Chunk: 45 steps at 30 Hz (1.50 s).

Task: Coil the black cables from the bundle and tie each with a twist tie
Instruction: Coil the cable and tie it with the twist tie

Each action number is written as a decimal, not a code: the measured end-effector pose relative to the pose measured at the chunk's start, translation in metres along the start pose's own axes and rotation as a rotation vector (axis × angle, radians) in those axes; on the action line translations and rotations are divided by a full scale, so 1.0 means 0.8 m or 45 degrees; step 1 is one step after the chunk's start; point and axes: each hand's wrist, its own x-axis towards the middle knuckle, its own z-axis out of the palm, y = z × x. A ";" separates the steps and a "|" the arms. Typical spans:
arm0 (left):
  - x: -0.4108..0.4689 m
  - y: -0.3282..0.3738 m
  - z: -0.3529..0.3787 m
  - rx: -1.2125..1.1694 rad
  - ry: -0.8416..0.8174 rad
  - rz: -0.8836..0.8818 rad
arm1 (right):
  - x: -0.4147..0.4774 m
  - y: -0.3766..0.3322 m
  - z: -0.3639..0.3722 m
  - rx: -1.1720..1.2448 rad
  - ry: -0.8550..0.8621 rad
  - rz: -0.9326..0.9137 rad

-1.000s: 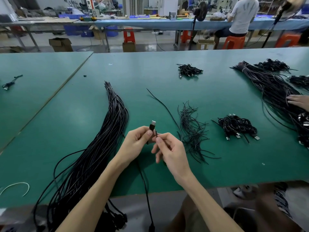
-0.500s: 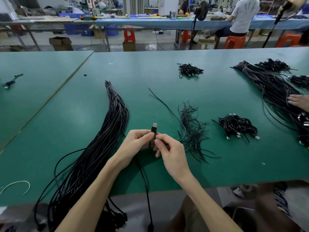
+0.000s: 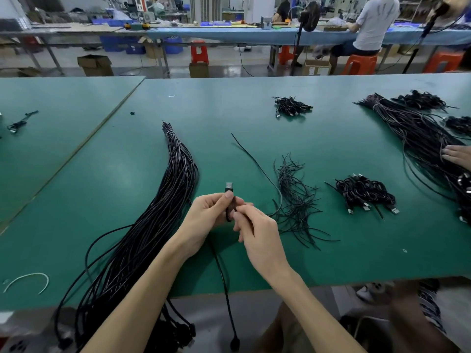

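Note:
A long bundle of black cables (image 3: 163, 207) lies on the green table (image 3: 107, 189), curving from the middle down over the front edge at left. My left hand (image 3: 206, 215) pinches one black cable (image 3: 224, 281) just below its USB plug (image 3: 229, 186), which points up. My right hand (image 3: 254, 230) grips the same cable beside the left, bending a small loop between the two hands. The cable's tail hangs over the table edge. Loose black twist ties (image 3: 295, 202) lie just right of my hands. Coiled, tied cables (image 3: 362, 194) sit further right.
Another coiled pile (image 3: 290, 107) lies at the back centre. A second big bundle (image 3: 418, 141) with another person's hand (image 3: 457, 155) on it fills the right side. A white tie (image 3: 28, 281) lies near the front left. One single black strand (image 3: 254, 161) crosses the middle.
My hands have moved closer together. The right hand has brought the cable round into a small loop beside the plug held by the left.

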 end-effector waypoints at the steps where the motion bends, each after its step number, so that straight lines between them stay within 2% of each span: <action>1: 0.000 0.001 -0.001 -0.103 -0.006 0.003 | 0.000 -0.001 0.001 0.054 -0.036 0.031; 6: -0.001 0.009 -0.002 -0.491 -0.012 -0.044 | -0.002 -0.006 -0.001 0.226 -0.136 0.139; 15: 0.004 0.012 -0.004 -0.582 0.244 -0.084 | -0.004 -0.004 -0.002 0.207 -0.193 0.157; 20: -0.001 0.011 0.004 -0.509 0.078 -0.117 | -0.003 -0.002 0.000 0.154 -0.265 0.117; 24: -0.004 0.013 0.002 -0.521 -0.016 -0.113 | -0.002 -0.002 -0.001 0.160 -0.243 0.125; 30: 0.001 0.016 -0.005 -0.589 0.123 -0.076 | -0.003 -0.005 -0.003 0.200 -0.229 0.172; 33: 0.005 0.020 -0.014 -0.773 0.206 -0.037 | -0.002 -0.006 -0.005 0.191 -0.179 0.177; 36: 0.005 0.021 -0.024 -0.961 0.111 -0.035 | -0.001 -0.006 -0.006 0.189 -0.173 0.191; 38: 0.002 0.019 -0.026 -0.897 0.024 -0.032 | 0.000 -0.006 -0.007 0.218 -0.157 0.220; 40: 0.000 0.017 -0.022 -0.697 0.009 0.022 | 0.000 -0.006 -0.009 0.262 -0.122 0.256; 45: -0.003 0.006 -0.003 0.166 -0.011 0.203 | 0.003 -0.005 -0.011 0.350 -0.001 0.340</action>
